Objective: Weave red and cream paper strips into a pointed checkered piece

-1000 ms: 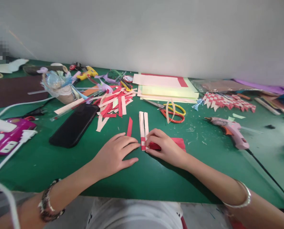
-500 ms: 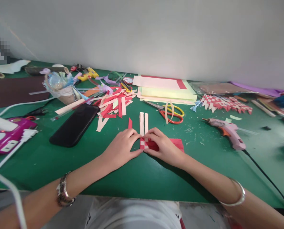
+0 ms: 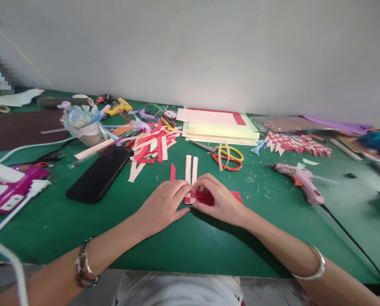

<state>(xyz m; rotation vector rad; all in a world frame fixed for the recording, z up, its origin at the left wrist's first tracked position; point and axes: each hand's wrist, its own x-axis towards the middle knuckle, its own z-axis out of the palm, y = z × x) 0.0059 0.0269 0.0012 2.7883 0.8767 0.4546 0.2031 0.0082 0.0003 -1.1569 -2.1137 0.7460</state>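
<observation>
My left hand and my right hand meet at the middle of the green mat, fingertips pressed on a small red and pale pink woven paper piece. Two pale pink strips run away from the weave, between my fingers. A loose red strip lies just left of them, beside my left fingers. Red paper shows from under my right hand.
A black phone lies left of my hands. A pile of red and pink strips, scissors, stacked paper sheets, a finished woven band, a pink glue gun with its cord and a purple device surround them.
My left hand moved right from lying flat on the mat to the weave, its fingertips now meeting my right hand's. The view shifted slightly.
</observation>
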